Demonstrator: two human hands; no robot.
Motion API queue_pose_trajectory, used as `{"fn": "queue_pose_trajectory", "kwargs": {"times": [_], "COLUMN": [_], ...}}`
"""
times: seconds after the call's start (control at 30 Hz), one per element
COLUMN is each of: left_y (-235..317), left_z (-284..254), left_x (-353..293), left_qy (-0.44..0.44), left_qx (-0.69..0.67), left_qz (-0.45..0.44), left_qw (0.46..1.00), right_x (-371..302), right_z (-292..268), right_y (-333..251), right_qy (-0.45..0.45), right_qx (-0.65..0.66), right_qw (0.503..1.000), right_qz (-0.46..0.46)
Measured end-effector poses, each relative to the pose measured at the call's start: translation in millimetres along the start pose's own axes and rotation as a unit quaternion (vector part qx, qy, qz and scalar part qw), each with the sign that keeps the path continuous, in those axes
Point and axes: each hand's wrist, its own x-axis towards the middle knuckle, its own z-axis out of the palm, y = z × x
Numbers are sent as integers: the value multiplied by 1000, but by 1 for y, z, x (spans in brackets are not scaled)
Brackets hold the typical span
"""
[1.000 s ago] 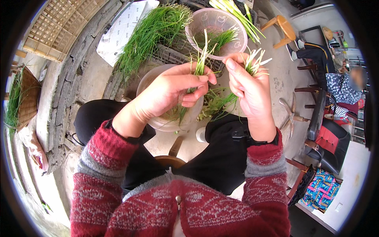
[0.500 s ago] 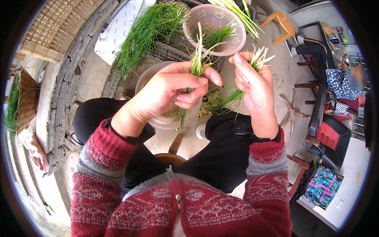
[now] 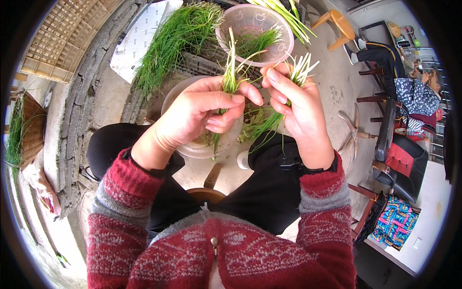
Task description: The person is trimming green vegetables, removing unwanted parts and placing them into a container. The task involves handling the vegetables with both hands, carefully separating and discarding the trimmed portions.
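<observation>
My left hand (image 3: 192,113) is closed round a small bunch of chives (image 3: 230,79), pale ends up and green blades hanging below the fingers. Beside it, my right hand (image 3: 305,108) grips another bunch of chives (image 3: 301,72) with white ends pointing up; its thumb and forefinger are pinched together near those ends. Both hands are raised over a pale round tub (image 3: 168,98), partly hidden by the left hand. Trimmings (image 3: 252,120) show between the hands. Just beyond them is a pink colander (image 3: 235,18) holding chives (image 3: 255,44).
A large heap of chives (image 3: 178,41) lies at the back left over a dark crate (image 3: 195,65). Thick green stalks (image 3: 284,18) lie behind the colander. A wooden stool (image 3: 341,29) and a black-and-red chair (image 3: 406,164) stand at right, with a seated person (image 3: 416,96). Basketry (image 3: 33,120) is at left.
My right hand has moved a little left, closer to the left hand, with its bunch still held. The left hand keeps nearly the same pose, and the whole view has shifted slightly.
</observation>
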Motion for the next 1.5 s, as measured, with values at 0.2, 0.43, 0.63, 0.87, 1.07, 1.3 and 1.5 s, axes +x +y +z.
{"fn": "queue_pose_trajectory", "kwargs": {"times": [0.2, 0.43, 0.63, 0.87, 1.07, 1.3, 1.5], "left_y": [0, 1, -2, -7, -11, -13, -9], "left_z": [-3, -9, -2, 0, 3, -1, -4], "left_x": [2, -1, 0, 5, 7, 8, 6], "left_qy": [38, 64, 59, 99, 120, 121, 134], "left_qx": [12, 9, 7, 118, 168, 208, 139], "left_qz": [-7, 11, 20, 58, 91, 86, 80], "left_qw": [999, 998, 998, 986, 974, 967, 978], "right_x": [-3, -9, -7, -2, 0, 2, 2], "right_z": [-19, -31, -6, 6, 13, 14, -4], "right_y": [-14, -21, 1, 3, 8, 16, 1], "right_qy": [-83, -149, -110, -26, -17, 9, 90], "right_qx": [156, 87, 23, -68, -60, -59, -7], "right_qw": [982, 984, 992, 996, 997, 998, 993], "right_qz": [-69, -35, 58, 46, 40, -10, -77]}}
